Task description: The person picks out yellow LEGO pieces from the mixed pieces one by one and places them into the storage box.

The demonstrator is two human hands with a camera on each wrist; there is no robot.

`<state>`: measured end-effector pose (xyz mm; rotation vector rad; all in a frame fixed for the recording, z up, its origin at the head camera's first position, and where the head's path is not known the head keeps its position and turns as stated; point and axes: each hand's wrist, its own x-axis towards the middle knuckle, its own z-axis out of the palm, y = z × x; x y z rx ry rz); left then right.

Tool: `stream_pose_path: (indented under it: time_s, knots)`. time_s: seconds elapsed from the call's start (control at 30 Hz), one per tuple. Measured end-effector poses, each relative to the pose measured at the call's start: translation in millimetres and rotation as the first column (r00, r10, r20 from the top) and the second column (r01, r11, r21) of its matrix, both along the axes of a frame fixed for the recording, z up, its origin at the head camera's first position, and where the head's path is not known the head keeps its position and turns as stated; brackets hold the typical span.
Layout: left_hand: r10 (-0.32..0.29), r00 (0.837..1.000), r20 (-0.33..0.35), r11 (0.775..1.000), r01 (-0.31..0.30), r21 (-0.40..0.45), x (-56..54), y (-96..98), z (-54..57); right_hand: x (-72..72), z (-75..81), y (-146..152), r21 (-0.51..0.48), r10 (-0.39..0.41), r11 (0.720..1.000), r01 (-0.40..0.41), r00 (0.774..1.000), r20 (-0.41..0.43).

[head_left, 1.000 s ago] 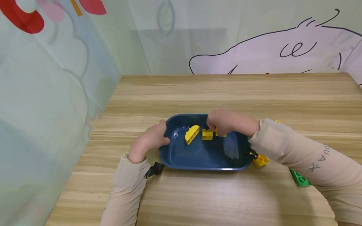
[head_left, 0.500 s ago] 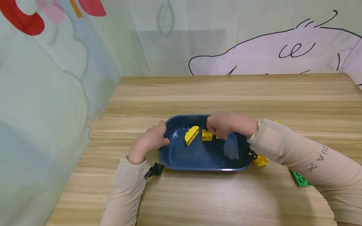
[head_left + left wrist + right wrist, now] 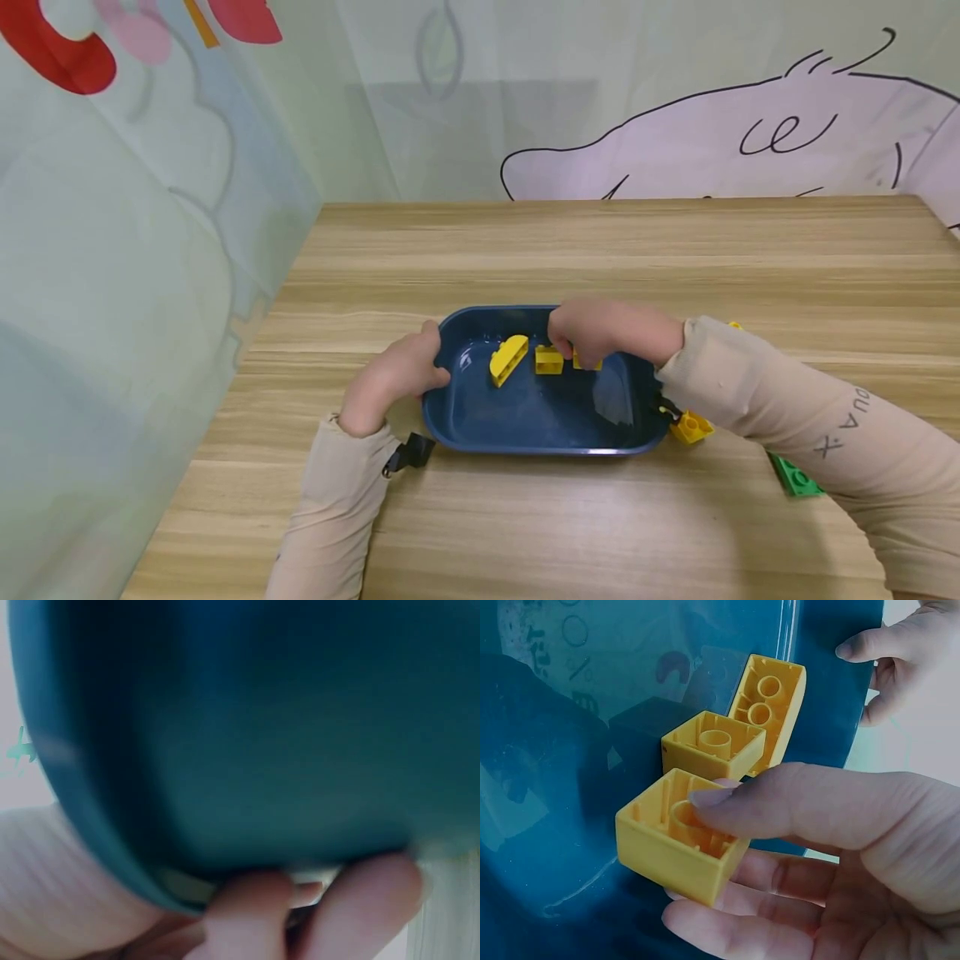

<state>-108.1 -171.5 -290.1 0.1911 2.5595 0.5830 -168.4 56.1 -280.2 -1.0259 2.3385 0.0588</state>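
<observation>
We judge the step in hand to be handling loose bricks inside the blue tray (image 3: pixel 525 421). Our right grip (image 3: pixel 591 327) pinches a small yellow brick (image 3: pixel 667 851) in the tray's right half, toward its far wall, thumb over the open face and fingers beneath; we cannot tell whether the brick touches the tray floor. Just left of it in the tray sits a second small brick (image 3: pixel 549 361), then a round-backed brick (image 3: pixel 509 361) nearer the tray's left end. There our left grip (image 3: pixel 397 367) clasps the rim, thumb above and fingers under. The next move, we judge, calls for a firm pinch, clearance from the second small brick, and a steady tray.
</observation>
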Motion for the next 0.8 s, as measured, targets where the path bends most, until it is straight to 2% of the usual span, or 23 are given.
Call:
stream_pose_path:
  time_s: [0.6, 0.8]
  knots:
    - [0.006, 1.0, 0.015, 1.0, -0.006, -0.002, 0.9, 3.4, 1.1, 1.9, 2.0, 5.9, -0.052, 0.033, 0.998, -0.036, 0.998, -0.05]
    - [0.012, 1.0, 0.013, 1.0, -0.012, 0.006, 0.3, 1.6, 1.8, 1.6, 9.6, 10.8, -0.079, 0.029, 0.996, -0.035, 0.997, -0.074]
